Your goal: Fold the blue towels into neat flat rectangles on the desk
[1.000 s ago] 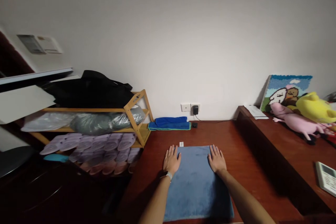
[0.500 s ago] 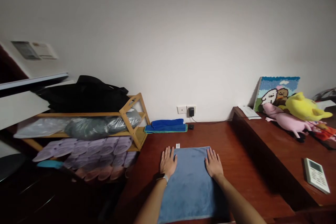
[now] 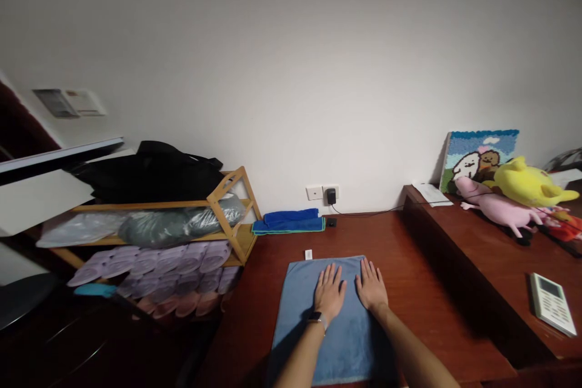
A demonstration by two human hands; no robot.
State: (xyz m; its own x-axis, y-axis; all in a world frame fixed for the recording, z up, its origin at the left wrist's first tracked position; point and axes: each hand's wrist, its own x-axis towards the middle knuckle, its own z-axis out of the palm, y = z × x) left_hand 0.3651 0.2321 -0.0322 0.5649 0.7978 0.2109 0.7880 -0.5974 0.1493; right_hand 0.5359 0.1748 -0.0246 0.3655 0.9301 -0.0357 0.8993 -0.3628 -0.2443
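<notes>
A blue-grey towel [image 3: 350, 345] lies spread out on the reddish-brown wooden table [image 3: 254, 315], with a small white tag [image 3: 308, 254] sticking out past its far edge. My left hand [image 3: 330, 294] rests flat on the upper middle of the cloth, palm down and fingers extended; a watch [image 3: 317, 317] is on that wrist. Over the far right corner and right edge lies my right hand [image 3: 371, 286], also flat with fingers stretched. Neither hand grips anything. Parts of the towel are hidden under the hands and forearms.
Folded darker blue cloths [image 3: 288, 222] lie by the wall, near a black plug [image 3: 331, 196] in a socket. Left stands a wooden rack [image 3: 236, 212] with slippers [image 3: 168, 257]. On the right, a raised surface [image 3: 491, 260] holds plush toys [image 3: 522, 182] and a white remote [image 3: 552, 303].
My left hand has moved right, from the towel's left edge to its middle. My right hand stays at the far right corner. The view has tilted slightly.
</notes>
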